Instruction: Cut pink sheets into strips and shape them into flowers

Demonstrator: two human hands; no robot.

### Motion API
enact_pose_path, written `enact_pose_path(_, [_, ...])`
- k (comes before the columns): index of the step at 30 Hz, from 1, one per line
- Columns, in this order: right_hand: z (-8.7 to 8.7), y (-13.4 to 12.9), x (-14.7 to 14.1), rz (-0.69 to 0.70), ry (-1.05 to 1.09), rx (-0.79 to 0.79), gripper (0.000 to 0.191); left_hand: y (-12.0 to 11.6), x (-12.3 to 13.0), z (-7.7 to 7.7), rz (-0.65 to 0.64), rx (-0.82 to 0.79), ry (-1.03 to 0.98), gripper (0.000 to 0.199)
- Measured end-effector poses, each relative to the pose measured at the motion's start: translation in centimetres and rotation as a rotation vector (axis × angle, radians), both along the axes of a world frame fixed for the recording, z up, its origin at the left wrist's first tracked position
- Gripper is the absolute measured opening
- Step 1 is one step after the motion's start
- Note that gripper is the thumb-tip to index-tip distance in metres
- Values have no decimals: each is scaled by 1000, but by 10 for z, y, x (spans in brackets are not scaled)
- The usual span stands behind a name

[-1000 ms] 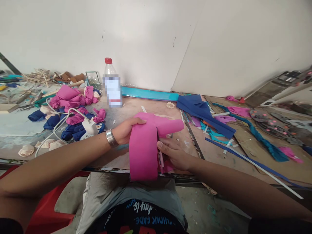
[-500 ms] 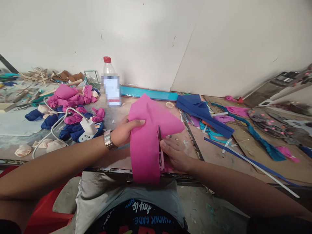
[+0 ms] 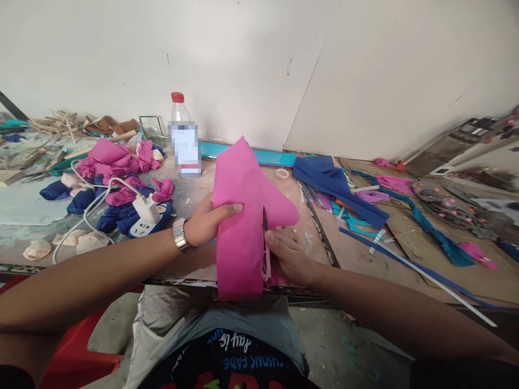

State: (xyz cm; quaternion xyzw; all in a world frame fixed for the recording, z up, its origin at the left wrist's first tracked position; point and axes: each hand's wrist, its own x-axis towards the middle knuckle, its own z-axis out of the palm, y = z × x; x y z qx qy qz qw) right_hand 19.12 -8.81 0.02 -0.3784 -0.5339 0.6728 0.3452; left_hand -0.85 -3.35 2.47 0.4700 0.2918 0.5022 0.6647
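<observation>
Since the earlier head-camera frame, the pink sheet [image 3: 239, 237] has risen to a taller peak, its right flap [image 3: 279, 202] drawn in. The left hand [image 3: 207, 220] pinches its left edge, thumb on top, above the near edge of the table [image 3: 198, 267]; the right hand [image 3: 288, 256] grips scissors [image 3: 266, 262] along its right edge, blade upward beside the flap.

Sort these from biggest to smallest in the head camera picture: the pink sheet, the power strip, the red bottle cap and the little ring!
1. Pink sheet
2. Power strip
3. Red bottle cap and little ring: too alike to rank.
</observation>
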Motion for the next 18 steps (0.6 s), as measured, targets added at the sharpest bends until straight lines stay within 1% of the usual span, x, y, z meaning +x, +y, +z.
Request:
enact_pose_path(9, [13, 0, 1, 21, -115, 88, 66, -1, 0, -1, -22, 14, -13, 28])
enact_pose_path(14, [13, 0, 1, 43, -114, 72, 67, -1, 0, 0, -4, 5, -5, 28])
enact_pose_path(18, [11, 0, 1, 25, -92, 47, 64, -1, 1, 0, -16, -8, -25, 29])
